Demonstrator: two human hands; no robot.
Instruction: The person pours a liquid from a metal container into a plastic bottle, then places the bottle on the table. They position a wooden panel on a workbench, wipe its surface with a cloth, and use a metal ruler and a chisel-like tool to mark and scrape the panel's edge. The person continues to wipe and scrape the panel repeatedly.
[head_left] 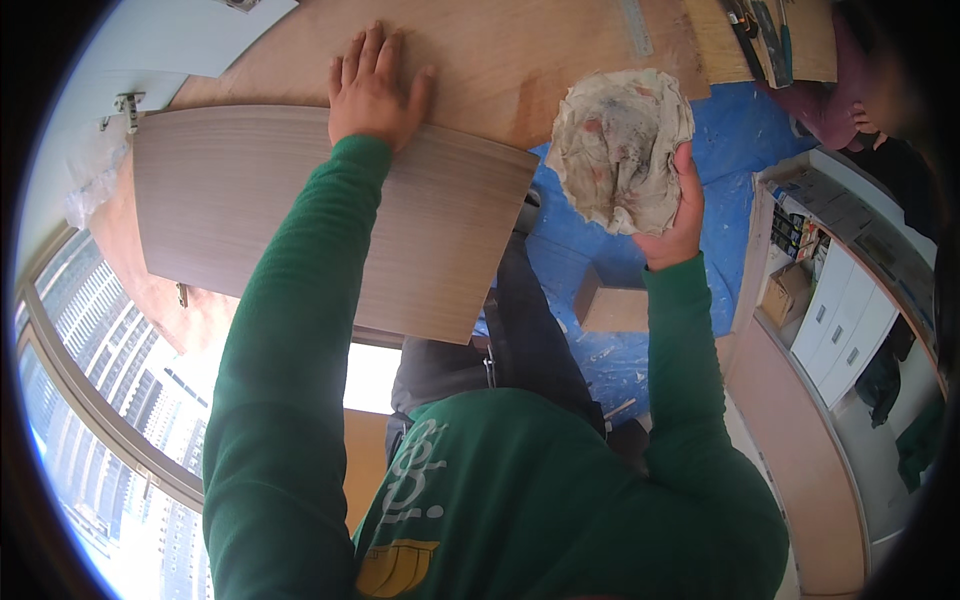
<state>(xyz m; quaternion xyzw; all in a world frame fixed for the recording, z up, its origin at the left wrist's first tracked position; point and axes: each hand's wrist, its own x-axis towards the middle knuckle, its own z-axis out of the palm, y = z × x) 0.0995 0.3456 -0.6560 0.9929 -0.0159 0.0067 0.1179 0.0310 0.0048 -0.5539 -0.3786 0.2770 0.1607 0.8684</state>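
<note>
The right hand (680, 215) I see from here grips a crumpled cloth (620, 150) over the near edge of the bench (490, 70); the left hand (375, 90) spreads flat at the panel's (430, 220) far edge.

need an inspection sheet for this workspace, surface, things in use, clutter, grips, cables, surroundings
Surface: brown wooden worktop, darker patches visible
Things in use: wood-grain panel; crumpled, stained pale cloth
Clutter: hand tools at upper right; littered blue sheeting below
Grips: left grip at the panel's far edge, fingers spread; right grip holds the cloth's edge
Cables: nothing seen
Surroundings: window at left; white drawers and another person at right
</note>
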